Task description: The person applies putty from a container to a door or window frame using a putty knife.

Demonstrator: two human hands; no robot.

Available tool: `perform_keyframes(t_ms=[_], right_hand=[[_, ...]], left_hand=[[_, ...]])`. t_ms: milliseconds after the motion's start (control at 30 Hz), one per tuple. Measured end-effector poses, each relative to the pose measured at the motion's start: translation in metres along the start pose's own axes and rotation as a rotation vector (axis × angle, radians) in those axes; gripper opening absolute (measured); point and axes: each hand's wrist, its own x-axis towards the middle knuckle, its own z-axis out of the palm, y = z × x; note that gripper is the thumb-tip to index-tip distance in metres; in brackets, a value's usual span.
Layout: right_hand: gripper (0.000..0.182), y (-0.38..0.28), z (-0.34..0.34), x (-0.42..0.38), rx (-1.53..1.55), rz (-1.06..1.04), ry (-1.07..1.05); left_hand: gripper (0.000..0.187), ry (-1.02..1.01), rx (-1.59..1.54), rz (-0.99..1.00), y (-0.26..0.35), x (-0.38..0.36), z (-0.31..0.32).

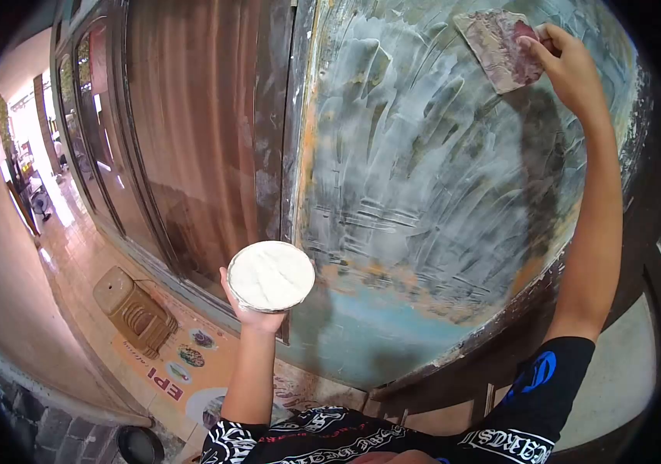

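Big panel [439, 178], far right, is smeared w/ white filler. Tub [271, 276] of paste, near centre, is cupped from below by left hand [257, 313], fingers wrapped on it: likely light, slippery. Scraper [499, 48], thin, stiff, is pinched at its edge by right hand [570, 66], top right.

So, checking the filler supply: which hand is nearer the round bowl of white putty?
Left hand holds the round bowl of white putty from beneath; right hand is high up, apart.
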Motion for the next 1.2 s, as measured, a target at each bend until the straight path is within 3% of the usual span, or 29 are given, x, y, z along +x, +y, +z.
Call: perform_keyframes(t_ms=[100,133,167,233,267,333,400,533,633,700,767,800,833,900,1000,1067,1100,1167,1200], right_hand=[[0.018,-0.044,0.032,-0.054,0.251,-0.170,-0.102],[0.020,-0.075,0.045,-0.085,0.245,-0.141,-0.285],[0.022,-0.089,0.071,-0.115,0.088,-0.352,-0.327],[0.020,-0.107,0.125,-0.167,0.059,-0.363,-0.695],[0.020,-0.102,0.154,-0.185,0.058,-0.418,-0.700],[0.019,-0.103,0.161,-0.184,0.059,-0.474,-0.700],[0.024,-0.094,0.150,-0.149,-0.204,-0.404,-0.545],[0.026,-0.057,0.070,-0.061,-0.026,-0.171,-0.041],[0.029,-0.062,0.035,-0.051,0.110,-0.051,-0.070],[0.026,-0.086,0.053,-0.084,0.287,-0.187,-0.177],[0.021,-0.111,0.091,-0.132,0.113,-0.318,-0.410],[0.016,-0.124,0.112,-0.158,-0.004,-0.342,-0.566],[0.014,-0.121,0.146,-0.180,0.125,-0.341,-0.801],[0.013,-0.123,0.190,-0.211,-0.066,-0.508,-0.816],[0.014,-0.109,0.185,-0.180,-0.121,-0.407,-0.666],[0.014,-0.100,0.144,-0.125,-0.223,-0.259,-0.481],[0.018,-0.088,0.120,-0.102,-0.137,-0.241,-0.253],[0.026,-0.064,0.080,-0.054,-0.056,-0.119,-0.004],[0.024,-0.051,0.057,-0.037,0.035,-0.051,0.010]], left_hand=[[0.082,0.097,0.040,0.034,-0.002,0.000,0.008],[0.082,0.073,0.038,0.045,-0.002,0.001,0.001],[0.082,0.078,0.035,0.044,-0.002,0.001,0.001],[0.082,0.046,0.013,0.042,-0.003,0.002,0.005],[0.082,0.124,0.041,0.084,-0.003,0.003,0.008],[0.082,0.083,0.020,0.062,-0.004,0.003,0.006],[0.082,0.043,-0.023,0.033,-0.004,0.002,0.010],[0.080,0.090,0.008,0.096,-0.001,0.003,0.005],[0.078,0.104,0.039,0.118,0.004,0.001,0.004],[0.078,0.114,0.025,0.125,0.009,-0.001,0.005],[0.078,0.125,0.014,0.124,0.014,-0.003,0.003],[0.078,0.111,0.017,0.126,0.016,-0.003,-0.001],[0.078,0.097,0.021,0.127,0.018,-0.003,-0.003],[0.079,0.129,0.027,0.116,0.019,-0.007,0.002],[0.083,0.063,-0.015,0.125,0.023,-0.005,-0.001],[0.083,0.074,-0.005,0.139,0.026,-0.001,-0.007],[0.083,0.083,0.005,0.146,0.027,0.001,-0.008],[0.083,0.142,0.033,0.168,0.028,0.000,0.000],[0.082,0.107,0.021,0.153,0.029,0.001,-0.003]])
